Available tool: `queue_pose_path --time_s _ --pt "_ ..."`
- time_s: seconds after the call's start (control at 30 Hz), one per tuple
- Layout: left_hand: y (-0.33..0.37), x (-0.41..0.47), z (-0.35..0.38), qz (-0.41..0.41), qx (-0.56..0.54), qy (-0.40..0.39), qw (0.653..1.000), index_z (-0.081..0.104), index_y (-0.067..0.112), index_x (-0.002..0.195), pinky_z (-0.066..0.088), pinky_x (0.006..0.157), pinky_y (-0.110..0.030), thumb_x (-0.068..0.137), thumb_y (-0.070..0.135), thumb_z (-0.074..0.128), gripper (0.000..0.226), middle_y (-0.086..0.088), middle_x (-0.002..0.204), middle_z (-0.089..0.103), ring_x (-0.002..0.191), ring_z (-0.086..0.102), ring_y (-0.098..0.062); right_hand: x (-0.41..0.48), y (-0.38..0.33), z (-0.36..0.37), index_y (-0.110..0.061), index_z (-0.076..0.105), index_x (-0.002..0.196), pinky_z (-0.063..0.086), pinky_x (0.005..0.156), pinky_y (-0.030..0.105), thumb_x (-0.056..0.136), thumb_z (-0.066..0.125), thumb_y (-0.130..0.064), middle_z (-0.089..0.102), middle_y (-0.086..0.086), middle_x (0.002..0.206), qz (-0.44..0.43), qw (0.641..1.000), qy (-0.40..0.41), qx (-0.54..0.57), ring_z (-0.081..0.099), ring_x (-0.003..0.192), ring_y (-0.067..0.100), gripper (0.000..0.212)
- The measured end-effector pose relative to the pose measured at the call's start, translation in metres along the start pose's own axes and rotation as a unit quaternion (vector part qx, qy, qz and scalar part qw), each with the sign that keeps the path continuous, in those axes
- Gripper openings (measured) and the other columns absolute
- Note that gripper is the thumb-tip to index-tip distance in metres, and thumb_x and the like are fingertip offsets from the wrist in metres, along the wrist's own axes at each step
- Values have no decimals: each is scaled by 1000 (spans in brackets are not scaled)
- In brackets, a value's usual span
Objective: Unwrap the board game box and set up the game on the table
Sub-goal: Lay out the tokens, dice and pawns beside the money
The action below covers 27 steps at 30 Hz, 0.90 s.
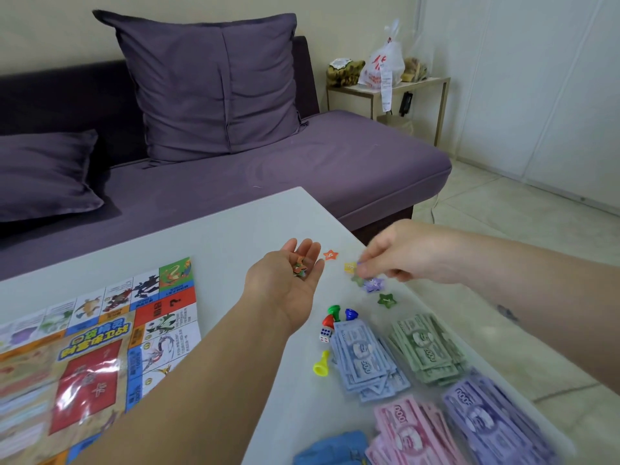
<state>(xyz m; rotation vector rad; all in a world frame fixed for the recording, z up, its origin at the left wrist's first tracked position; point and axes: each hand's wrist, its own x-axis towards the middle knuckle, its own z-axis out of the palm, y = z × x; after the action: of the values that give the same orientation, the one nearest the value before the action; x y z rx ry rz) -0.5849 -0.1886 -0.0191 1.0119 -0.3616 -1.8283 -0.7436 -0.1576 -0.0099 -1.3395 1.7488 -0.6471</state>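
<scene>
Gathering small cardboard star tokens (298, 267): my left hand (285, 283) is palm-up, fingers wide, cradling a few. My right hand (392, 260) has its fingers at the yellow paper star (349, 267) on the white counter (218, 236), grip too blurry to tell. Next I need a clean pinch.

Both bare arms are in shot. The left forearm (201, 374) comes up from the bottom left of the frame on a diagonal toward the middle. The left hand (288, 280) sits dead centre, palm turned up, fingers together, relaxed and slightly cupped. The right forearm (510, 260) comes in from the right edge, pretty much level. The right hand (399, 253) is just right of centre, knuckles up, fingertips (365, 267) bunched and pointing down-left. It's blurry, so can't say if they're actually pinching anything. Hands are near each other but not touching.
</scene>
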Motion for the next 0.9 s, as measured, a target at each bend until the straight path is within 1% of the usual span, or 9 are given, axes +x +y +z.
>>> queue_pose_path --time_s 0.13,0.2,0.3,0.37,0.43,0.57,0.7,0.8,0.9 --pt "1 3 -6 -17 25 4 1000 53 3 115 50 79 -35 92 -11 28 37 -13 97 62 83 63 -22 -3 18 -12 -26 69 68 38 58 18 77 76 -31 61 -18 52 21 986 -25 -166 49 60 4 12" --pt "-1 4 -7 -26 36 8 999 54 2 113 50 75 -35 92 -11 28 36 -13 96 62 83 63 -22 -2 22 -12 -30 68 67 42 67 20 75 77 -33 62 -18 60 12 982 -11 -188 54 69 4 13" --pt "-3 4 -7 -32 47 4 998 54 2 111 50 76 -35 93 -9 28 34 -13 95 63 82 63 -22 1 22 -14 -30 69 67 41 70 19 75 78 -32 63 -13 75 1 988 18 -155 57 80 6 12" --pt "-3 4 -6 -35 51 1 998 55 2 110 51 74 -35 95 -5 31 29 -13 95 63 82 64 -22 4 19 -15 -30 68 68 41 69 18 75 78 -31 64 -13 75 -3 991 32 -133 57 81 7 12" --pt "-1 3 -6 -41 55 -7 998 56 2 109 53 72 -35 97 3 36 23 -14 95 63 82 64 -22 10 19 -13 -29 69 70 44 75 21 74 79 -31 65 -11 76 -5 991 33 -133 59 83 9 11" --pt "1 -1 -8 -61 64 -34 996 57 -1 107 53 79 -37 97 6 33 26 -18 102 64 88 65 -26 17 23 -7 -19 69 84 48 82 28 71 80 -36 62 -10 79 -12 984 61 -167 62 89 15 24" --pt "3 -5 -10 -93 72 -75 990 54 -4 107 50 81 -38 95 2 29 29 -20 101 65 90 65 -28 12 17 -9 -16 71 90 43 69 20 82 69 -40 65 -9 83 -78 979 142 -122 60 84 11 26" --pt "1 -6 -11 -104 105 -106 983 56 -7 101 49 83 -39 93 -7 29 28 -21 106 65 99 63 -29 7 3 -2 -23 71 89 40 67 12 86 64 -39 66 -15 87 -112 989 97 -29 57 79 -5 17" --pt "-2 -9 -11 -97 165 -144 971 59 -10 103 56 80 -34 93 -12 35 26 -20 104 67 100 65 -25 7 -6 6 -26 73 97 42 78 9 85 67 -31 68 -20 91 -138 989 39 -37 59 86 -10 14"
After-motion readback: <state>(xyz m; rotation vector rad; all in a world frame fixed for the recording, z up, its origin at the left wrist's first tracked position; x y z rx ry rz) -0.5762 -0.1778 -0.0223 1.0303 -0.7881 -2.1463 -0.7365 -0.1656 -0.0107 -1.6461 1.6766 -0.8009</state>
